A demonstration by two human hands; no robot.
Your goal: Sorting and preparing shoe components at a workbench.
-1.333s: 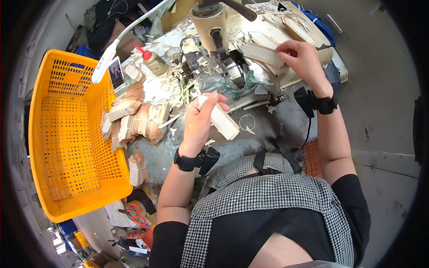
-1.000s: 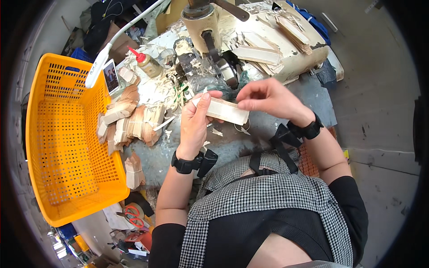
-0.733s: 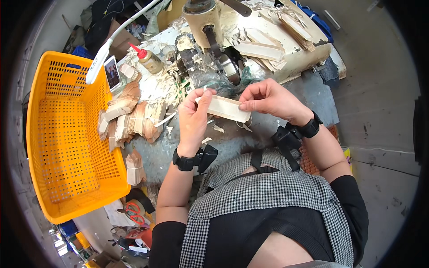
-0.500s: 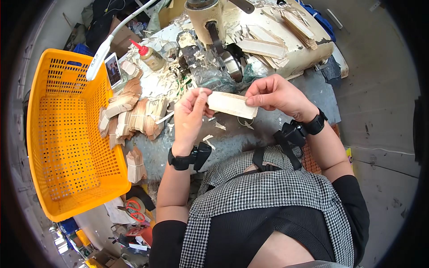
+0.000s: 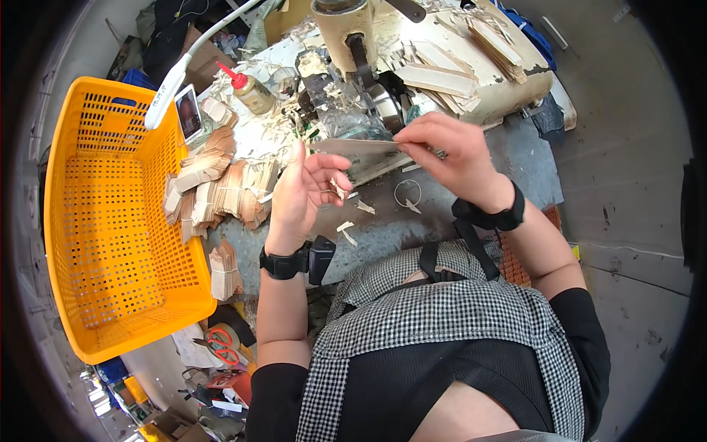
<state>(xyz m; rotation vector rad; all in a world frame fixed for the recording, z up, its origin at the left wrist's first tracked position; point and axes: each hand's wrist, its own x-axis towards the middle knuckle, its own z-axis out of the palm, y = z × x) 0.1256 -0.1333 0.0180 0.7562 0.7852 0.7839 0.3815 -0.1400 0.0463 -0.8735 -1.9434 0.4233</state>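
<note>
My right hand (image 5: 451,151) pinches one end of a flat, pale strip (image 5: 357,146), which looks like leather, between thumb and fingers. The strip is tilted so that it shows mostly edge-on, above the work surface in front of the machine. Beside its other end, my left hand (image 5: 298,193) has its thumb raised and its fingers apart and loosely bent. A small pale shaving (image 5: 339,189) shows at the left fingertips; whether it is gripped or only clings there is unclear. Past the strip stands a cream machine (image 5: 346,33) with a round metal part (image 5: 384,107).
To the left is a yellow plastic basket (image 5: 132,335). Next to it lie tied bundles of pale strips (image 5: 221,193), a phone (image 5: 188,114) and a red-tipped bottle (image 5: 252,94). Loose strips (image 5: 438,79) rest on the machine's right. Shavings and a thin ring (image 5: 407,193) lie on the grey surface.
My left hand has let go of the strip and moved slightly left, its fingers opening. My right hand has turned the strip from face-on to nearly edge-on.
</note>
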